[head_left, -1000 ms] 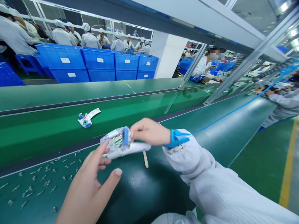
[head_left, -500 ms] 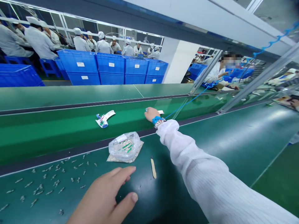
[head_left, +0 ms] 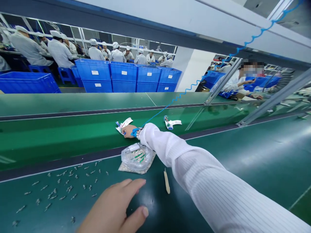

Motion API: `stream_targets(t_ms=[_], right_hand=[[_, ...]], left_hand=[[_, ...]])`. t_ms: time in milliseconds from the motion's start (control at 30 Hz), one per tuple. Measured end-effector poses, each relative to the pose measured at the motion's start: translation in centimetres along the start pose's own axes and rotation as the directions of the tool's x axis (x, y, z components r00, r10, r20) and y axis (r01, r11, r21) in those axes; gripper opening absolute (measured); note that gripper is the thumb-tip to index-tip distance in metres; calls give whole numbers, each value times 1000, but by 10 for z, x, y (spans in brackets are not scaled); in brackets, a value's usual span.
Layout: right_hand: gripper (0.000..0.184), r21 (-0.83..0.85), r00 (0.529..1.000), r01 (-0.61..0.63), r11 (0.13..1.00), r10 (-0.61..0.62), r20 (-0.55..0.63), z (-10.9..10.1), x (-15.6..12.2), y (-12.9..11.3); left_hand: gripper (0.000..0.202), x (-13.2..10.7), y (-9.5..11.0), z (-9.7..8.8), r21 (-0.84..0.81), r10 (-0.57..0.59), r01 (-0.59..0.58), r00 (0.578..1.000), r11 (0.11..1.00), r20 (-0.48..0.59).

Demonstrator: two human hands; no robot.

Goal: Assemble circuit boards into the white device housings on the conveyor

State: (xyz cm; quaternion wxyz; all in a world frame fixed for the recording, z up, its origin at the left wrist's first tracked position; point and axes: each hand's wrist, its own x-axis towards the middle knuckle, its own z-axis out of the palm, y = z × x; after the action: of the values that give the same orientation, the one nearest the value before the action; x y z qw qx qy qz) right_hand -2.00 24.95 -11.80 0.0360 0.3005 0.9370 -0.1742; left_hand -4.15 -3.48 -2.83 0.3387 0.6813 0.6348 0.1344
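My right hand (head_left: 129, 131) reaches out to the green belt, its fingers closed at the lower end of a white curved plastic housing half (head_left: 126, 122) with small coloured wires and blue parts. The fingertips are partly hidden. A blue wrist strap (head_left: 135, 131) is round that wrist. Farther right on the belt lies a second white housing half (head_left: 175, 122) of the same sort. My left hand (head_left: 119, 205) is held low over the bench, thumb and fingers apart, nothing in it. Beyond it sits an open clear plastic bag (head_left: 136, 158) of small pale and green pieces.
Several small metal parts (head_left: 69, 189) are scattered over the bench at left. A tan stick-like tool (head_left: 167, 183) with a narrow tip lies under my right forearm. A coiled blue cord (head_left: 178, 97) rises from the wrist strap. Blue crates (head_left: 123, 76) and people in white stand beyond.
My right hand has moved left along the belt, from beside the right housing half to the left one. The coiled cord swings with it. My left hand stays open in much the same place.
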Motion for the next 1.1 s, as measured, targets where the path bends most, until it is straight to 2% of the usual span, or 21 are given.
stream_targets(t_ms=[100, 200, 333, 533, 633, 767, 900, 967, 1000, 1067, 1100], right_hand=[[32, -61, 995, -71, 996, 76, 71, -3, -13, 13], [32, -106, 988, -119, 987, 128, 88, -8, -34, 25], [31, -120, 986, -144, 982, 153, 70, -9, -54, 27], [32, -159, 981, -188, 969, 192, 15, -6, -59, 26], [32, -178, 985, -173, 969, 170, -32, -9, -66, 34], [32, -193, 985, -110, 975, 81, -151, -23, -90, 44], [11, -204, 948, 8, 979, -73, -311, -40, -129, 37], [5, -213, 903, 81, 974, -162, -398, -46, -155, 26], [7, -219, 876, 114, 969, -202, -438, -48, -168, 20], [11, -236, 816, 173, 956, -273, -510, -49, -194, 5], [13, -251, 773, 213, 944, -320, -548, -48, -205, -2]], left_hand=[[51, 0, 1, -2, -13, -10, 9, 1000, 1000, -28], [47, 1, 3, -3, -35, -17, 16, 999, 999, -27], [45, 3, 1, -2, -63, -22, 19, 999, 998, -40], [44, -1, -2, -2, -80, -26, 23, 999, 997, -39], [44, -1, -3, -4, -91, -21, 13, 996, 996, -85], [39, 3, -2, -6, -112, -33, 13, 983, 994, -178], [37, 11, -6, -8, -266, -127, 58, 961, 962, -248], [43, 17, -9, -6, -444, -245, 100, 927, 890, -282], [46, 21, -10, -5, -569, -317, 100, 901, 816, -297], [48, 26, -7, -1, -824, -420, 11, 864, 567, -278], [45, 27, -3, 0, -911, -431, -58, 867, 409, -249]])
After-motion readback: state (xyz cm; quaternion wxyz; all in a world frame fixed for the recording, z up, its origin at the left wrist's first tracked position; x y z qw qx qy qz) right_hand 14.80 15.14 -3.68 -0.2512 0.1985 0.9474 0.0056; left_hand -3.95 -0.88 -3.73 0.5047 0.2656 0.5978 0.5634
